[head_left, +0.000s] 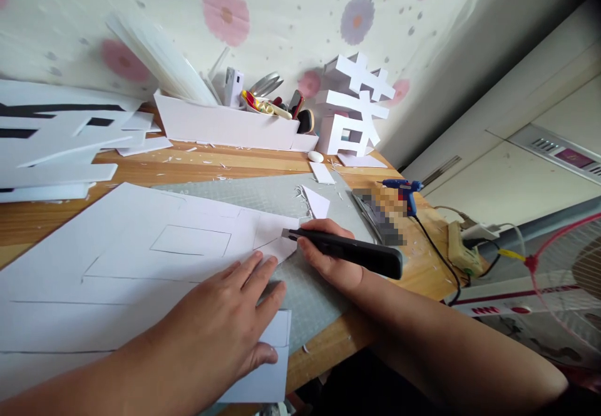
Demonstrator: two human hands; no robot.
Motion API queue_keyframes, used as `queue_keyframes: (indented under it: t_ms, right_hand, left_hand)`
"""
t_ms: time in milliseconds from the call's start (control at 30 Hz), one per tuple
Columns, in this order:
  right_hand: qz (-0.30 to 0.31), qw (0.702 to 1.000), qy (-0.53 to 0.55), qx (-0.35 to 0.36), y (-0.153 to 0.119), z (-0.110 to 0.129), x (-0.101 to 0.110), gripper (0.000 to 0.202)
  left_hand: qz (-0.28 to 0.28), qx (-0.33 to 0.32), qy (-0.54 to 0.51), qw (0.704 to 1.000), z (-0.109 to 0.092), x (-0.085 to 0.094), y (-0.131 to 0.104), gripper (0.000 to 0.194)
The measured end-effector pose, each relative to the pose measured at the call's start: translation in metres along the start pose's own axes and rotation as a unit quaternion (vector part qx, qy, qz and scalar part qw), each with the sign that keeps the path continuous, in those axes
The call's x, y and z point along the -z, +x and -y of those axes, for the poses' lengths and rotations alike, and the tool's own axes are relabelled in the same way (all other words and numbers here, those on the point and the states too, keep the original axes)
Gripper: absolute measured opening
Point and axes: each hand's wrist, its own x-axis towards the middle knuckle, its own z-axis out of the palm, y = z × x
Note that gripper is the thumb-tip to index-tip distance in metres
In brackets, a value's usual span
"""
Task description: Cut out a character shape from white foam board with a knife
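Note:
A large white board (pixel 126 234) with pencilled lines and rectangles lies across a grey-green cutting mat (pixel 323 297). My left hand (pixel 235 316) presses flat on the board's lower right part, fingers spread. In my right hand (pixel 335 259) is a black utility knife (pixel 352 250), its handle slanting down to the right. The knife's blade tip meets the board by a drawn line near the right edge. Beneath my left palm, a smaller white piece (pixel 275 372) sticks out toward the table's front edge. A triangular white offcut (pixel 316 202) lies just beyond my right hand.
White cut-out pieces (pixel 61 146) are stacked at the left. Behind stands a white box (pixel 230 121) of tools beside a built white character (pixel 352 109). At the right are a blue glue gun (pixel 406 193), a power strip (pixel 462 250) and a fan (pixel 563 278). Shavings litter the wooden table (pixel 263 162).

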Motion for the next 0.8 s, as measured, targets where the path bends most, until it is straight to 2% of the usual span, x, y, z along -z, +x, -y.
queue_keyframes:
  t_ms: [233, 800]
  right_hand:
    - [0.007, 1.000, 0.012, -0.025, 0.0001, 0.0023, 0.0002, 0.013]
    - [0.028, 0.999, 0.000, -0.028, 0.0010, 0.0043, 0.0028, 0.015]
  left_hand:
    - [0.042, -0.014, -0.005, 0.999, 0.0019, -0.0038, -0.0042, 0.067]
    - [0.047, -0.008, -0.014, 0.999, 0.0009, -0.0014, -0.0032, 0.064]
